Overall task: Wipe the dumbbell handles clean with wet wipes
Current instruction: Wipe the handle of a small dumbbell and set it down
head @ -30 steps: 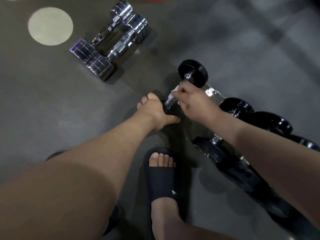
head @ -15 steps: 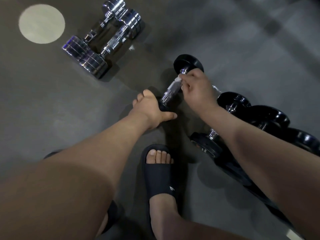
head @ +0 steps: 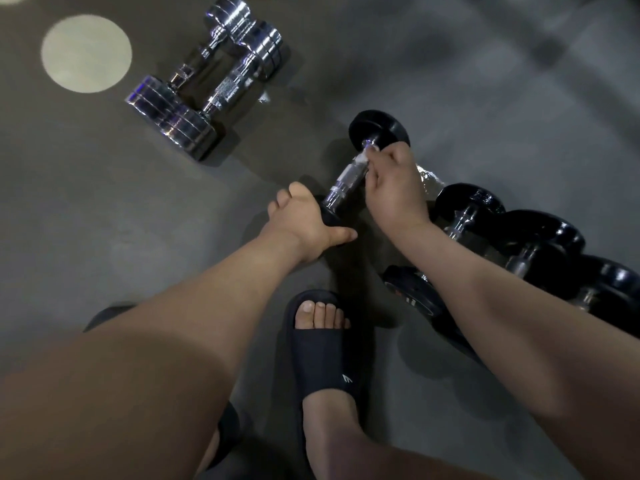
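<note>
Running between both hands (head: pixel 304 223) (head: pixel 394 188), the dumbbell (head: pixel 346 183) lies gripped.

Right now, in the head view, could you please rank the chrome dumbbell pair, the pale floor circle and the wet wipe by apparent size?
1. chrome dumbbell pair
2. pale floor circle
3. wet wipe, mostly hidden by the right hand

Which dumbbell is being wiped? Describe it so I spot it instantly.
Find the row of black dumbbells at right. Left of it is another black dumbbell. Only this one has the left hand gripping its near head and the right hand holding a wipe on its handle.
</note>
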Demonstrator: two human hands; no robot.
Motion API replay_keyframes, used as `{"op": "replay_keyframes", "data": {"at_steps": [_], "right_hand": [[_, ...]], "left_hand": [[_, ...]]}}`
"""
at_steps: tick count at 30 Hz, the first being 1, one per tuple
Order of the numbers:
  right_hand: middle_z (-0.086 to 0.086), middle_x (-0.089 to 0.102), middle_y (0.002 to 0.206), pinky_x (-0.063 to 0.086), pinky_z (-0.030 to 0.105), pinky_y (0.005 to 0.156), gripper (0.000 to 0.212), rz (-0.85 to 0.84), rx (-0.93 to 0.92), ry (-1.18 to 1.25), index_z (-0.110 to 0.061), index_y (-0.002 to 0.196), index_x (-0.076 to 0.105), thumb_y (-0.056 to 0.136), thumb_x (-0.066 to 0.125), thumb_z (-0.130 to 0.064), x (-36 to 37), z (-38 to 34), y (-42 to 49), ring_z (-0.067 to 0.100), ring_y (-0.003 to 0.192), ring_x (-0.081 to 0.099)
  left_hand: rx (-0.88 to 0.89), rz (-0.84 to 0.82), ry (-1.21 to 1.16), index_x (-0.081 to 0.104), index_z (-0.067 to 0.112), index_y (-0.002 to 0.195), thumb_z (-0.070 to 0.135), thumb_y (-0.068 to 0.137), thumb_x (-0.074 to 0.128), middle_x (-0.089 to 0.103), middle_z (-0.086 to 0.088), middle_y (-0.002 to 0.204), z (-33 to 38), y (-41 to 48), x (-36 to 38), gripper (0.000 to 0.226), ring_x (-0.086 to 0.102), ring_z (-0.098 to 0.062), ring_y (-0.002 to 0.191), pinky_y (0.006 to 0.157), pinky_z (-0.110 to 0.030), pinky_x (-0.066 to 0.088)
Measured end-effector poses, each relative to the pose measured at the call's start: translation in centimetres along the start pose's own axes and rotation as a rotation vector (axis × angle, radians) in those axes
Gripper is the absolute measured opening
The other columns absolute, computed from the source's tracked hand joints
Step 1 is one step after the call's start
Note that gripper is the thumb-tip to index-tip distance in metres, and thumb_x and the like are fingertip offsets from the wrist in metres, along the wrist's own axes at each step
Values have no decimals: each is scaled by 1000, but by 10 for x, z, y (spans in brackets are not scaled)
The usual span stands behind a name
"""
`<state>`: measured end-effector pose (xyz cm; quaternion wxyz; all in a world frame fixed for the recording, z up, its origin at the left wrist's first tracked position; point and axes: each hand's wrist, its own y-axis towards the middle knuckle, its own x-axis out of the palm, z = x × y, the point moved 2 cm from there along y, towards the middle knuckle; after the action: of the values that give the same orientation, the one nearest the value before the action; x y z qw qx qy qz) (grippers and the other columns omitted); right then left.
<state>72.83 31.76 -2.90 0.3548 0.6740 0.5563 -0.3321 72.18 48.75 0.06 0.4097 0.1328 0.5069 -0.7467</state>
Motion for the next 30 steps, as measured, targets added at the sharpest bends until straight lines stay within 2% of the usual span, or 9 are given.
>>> {"op": "replay_keyframes", "data": {"at_steps": [6,8,12,15,19,22,25,27,30], "right_hand": [[4,54,110,35,1,85,17,38,134,146,-9,108,72,96,65,-18,-8,-4,-7,8,92,53],[-2,55,104,35,-1,78,7,23,193,162,-14,97,71,93,65,-17,-12,-4,-7,5,88,53],[-2,68,89,52,17,71,5,59,360,374,-22,93,62,93,64,-17,-18,-9,-2,7,79,64],[5,72,95,61,39,76,12,30,464,553,-24,93,61,95,61,-12,-16,-6,2,16,83,71],[6,60,105,60,42,78,13,24,325,388,-30,87,67,91,62,-20,-10,-2,0,19,83,67],[9,58,104,48,21,83,13,45,160,210,-12,96,72,92,59,-14,-7,-5,-6,19,87,60],[13,58,107,36,2,83,24,39,81,155,-3,108,73,91,61,-15,-9,-7,-14,7,89,53],[15,56,106,38,4,84,29,-7,-19,115,0,117,70,92,62,-13,-9,-6,-21,9,90,53],[13,55,103,45,22,78,28,-76,-71,-7,-1,122,66,100,55,-13,-14,-1,-16,12,85,50]], "left_hand": [[20,-55,121,28,2,133,57,81,70,28,-16,140,5,-3,7,87,29,-34,133,107,-39,34],[28,-65,146,27,1,133,57,83,69,28,-16,139,7,-4,7,85,29,-34,132,107,-39,34],[17,-57,139,28,2,133,56,82,70,29,-17,141,6,-2,4,85,30,-34,132,106,-39,35],[6,-50,124,29,2,133,56,81,71,29,-16,141,6,-2,4,86,30,-33,132,105,-38,35],[8,-41,127,28,4,131,56,80,71,29,-14,138,7,-4,7,84,30,-33,130,104,-39,36],[9,-41,128,28,3,132,56,80,71,29,-14,138,8,-5,8,85,30,-33,131,104,-39,36],[3,-52,124,27,2,135,55,80,73,29,-16,141,9,-5,5,90,31,-35,133,106,-38,35],[-18,-72,93,25,2,140,55,76,78,29,-15,145,7,-3,0,99,32,-35,135,107,-37,35],[-37,-87,33,23,7,146,58,66,86,29,-11,148,2,0,-5,114,34,-30,138,112,-35,36]]}}
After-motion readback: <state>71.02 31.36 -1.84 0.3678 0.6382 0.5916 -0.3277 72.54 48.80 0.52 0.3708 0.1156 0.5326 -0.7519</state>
